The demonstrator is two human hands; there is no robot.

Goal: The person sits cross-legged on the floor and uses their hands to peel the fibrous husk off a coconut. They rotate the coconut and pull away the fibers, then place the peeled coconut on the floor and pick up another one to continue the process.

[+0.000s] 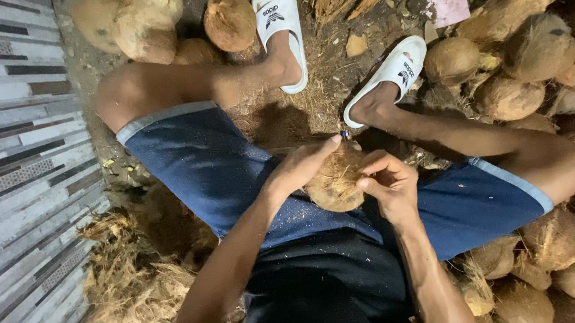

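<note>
Seated person, head view looking down over the lap. Both hands work one husked coconut (334,178), brown and fibrous, held between the knees just above the blue shorts (212,168).

Left hand (298,167) lies over the coconut's upper left side, fingers (321,148) stretched forward along the top, thumb side pressed to the husk — a flat, gripping hold on the coconut. Right hand (390,184) sits on the coconut's right side, fingers curled in tight against the fibre, pinching at the husk; whether a strip is caught between them cannot be told. A small dark tip with a blue spot (345,134) shows just beyond the left fingertips, touching the coconut's top edge; too small to tell what it is.

Legs are spread, bare below the shorts. Left foot in a white slide sandal (280,23) at top centre, right foot in a second white slide sandal (387,76) to its right, both on dirt ground (325,75) strewn with dry fibre.

Around — a heap of husked coconuts (528,57) fills the right side from top to bottom, close to the right leg. A few more coconuts (150,21) lie at the top left near the left knee. A pile of loose stripped husk fibre (138,278) sits lower left beside the left thigh. A striped tiled wall (18,171) in grey, white and brown runs down the left edge. A pink scrap of paper (449,7) lies on the ground near the top right.
</note>
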